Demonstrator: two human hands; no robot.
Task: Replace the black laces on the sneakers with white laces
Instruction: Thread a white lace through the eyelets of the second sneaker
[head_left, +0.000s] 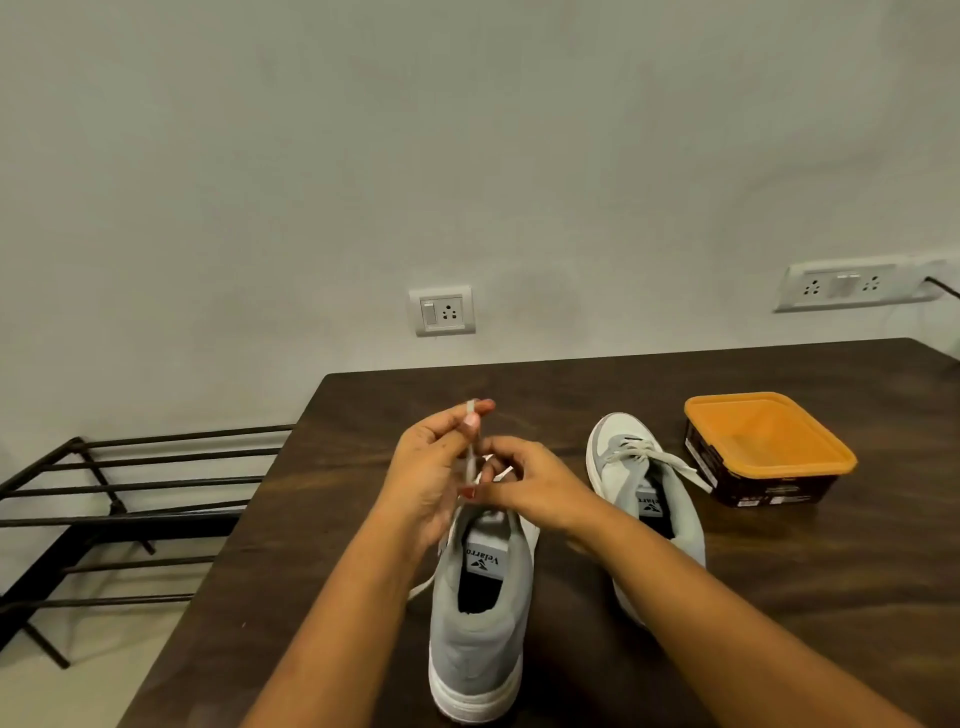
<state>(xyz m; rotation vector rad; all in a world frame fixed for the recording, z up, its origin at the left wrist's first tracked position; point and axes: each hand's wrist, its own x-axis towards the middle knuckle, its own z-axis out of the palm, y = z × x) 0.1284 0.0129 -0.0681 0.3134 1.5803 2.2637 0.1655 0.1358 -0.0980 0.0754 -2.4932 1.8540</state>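
Left hand (431, 478): fingers pinch white lace (471, 447) upright.
Right hand (530, 486): fingers grasp white lace above near sneaker (480, 639).
Desk (779, 597): second sneaker (631, 467), orange-lidded tub (769, 441).

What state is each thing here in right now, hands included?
Near sneaker: upright, white lace in, untied.
Left hand: pinches the white lace's raised end.
Right hand: pinches the lace by the eyelets.
Far sneaker: laced white, ends loose.
Container: orange lid on.
Wall socket: nothing plugged in.
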